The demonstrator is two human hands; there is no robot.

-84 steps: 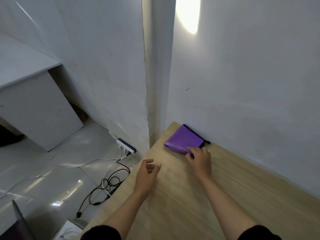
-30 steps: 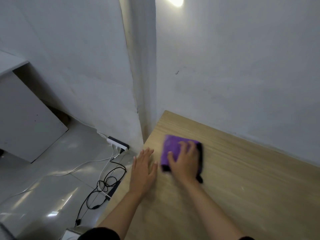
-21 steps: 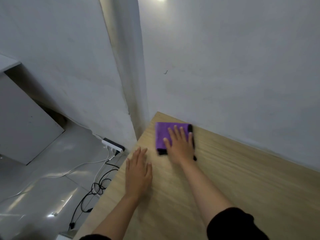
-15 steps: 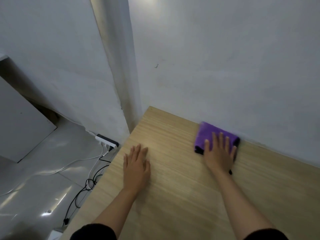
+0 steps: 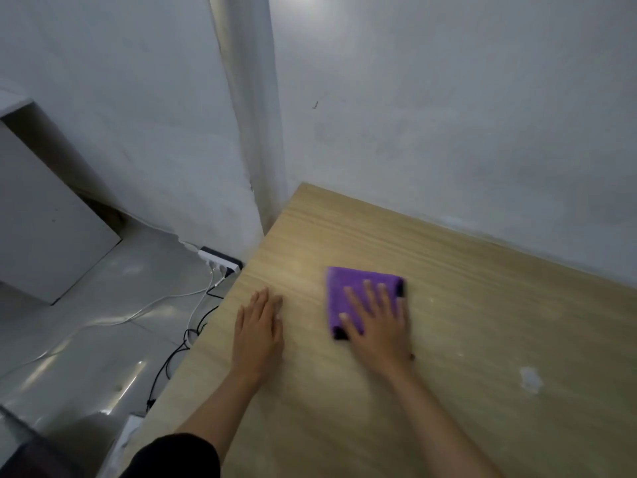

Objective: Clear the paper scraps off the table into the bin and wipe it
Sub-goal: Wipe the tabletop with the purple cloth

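Note:
A folded purple cloth [image 5: 348, 288] with a black edge lies flat on the light wooden table [image 5: 465, 305], a little back from the wall. My right hand [image 5: 377, 324] presses down on the cloth with fingers spread, covering its near right part. My left hand [image 5: 258, 331] rests palm down on the bare wood near the table's left edge, holding nothing. A small pale scrap or smear [image 5: 529, 378] shows on the table to the right of my right arm. No bin is recognisable in this view.
White walls meet at a corner column [image 5: 251, 108] just behind the table's far left corner. On the grey floor to the left lie a power strip [image 5: 220, 260] and black and white cables [image 5: 179, 343]. A white cabinet [image 5: 44, 215] stands further left.
My right hand has slid the cloth from the far left corner along the wall to the right, then back towards me and leftwards. My left hand went from raised to flat on the table.

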